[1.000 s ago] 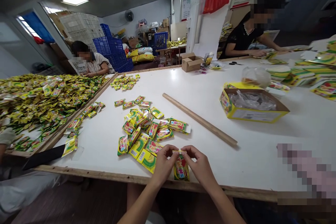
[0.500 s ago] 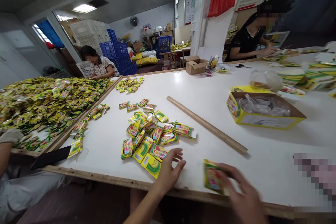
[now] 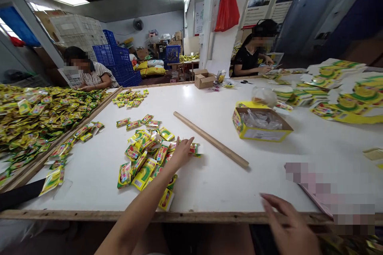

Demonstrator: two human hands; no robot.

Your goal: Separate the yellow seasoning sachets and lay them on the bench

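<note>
My left hand (image 3: 181,152) reaches forward over a loose pile of yellow-green snack packets (image 3: 143,155) on the white table (image 3: 224,183). Its fingers are stretched out and rest on the packets at the pile's right edge. My right hand (image 3: 287,227) hovers low at the table's near edge on the right, fingers spread, with nothing visible in it. Some yellow packets (image 3: 347,243) show below the table edge beside it.
A wooden stick (image 3: 209,138) lies diagonally right of the pile. An open yellow box (image 3: 260,133) holds clear wrappers. A large heap of packets (image 3: 36,115) fills the left tray. Flat printed cartons (image 3: 344,95) are stacked at right. Two people work at the far side.
Both hands held one packet together, then parted. My right hand carried it right and down and now shows empty. My left hand moved forward onto the pile. The view turned right.
</note>
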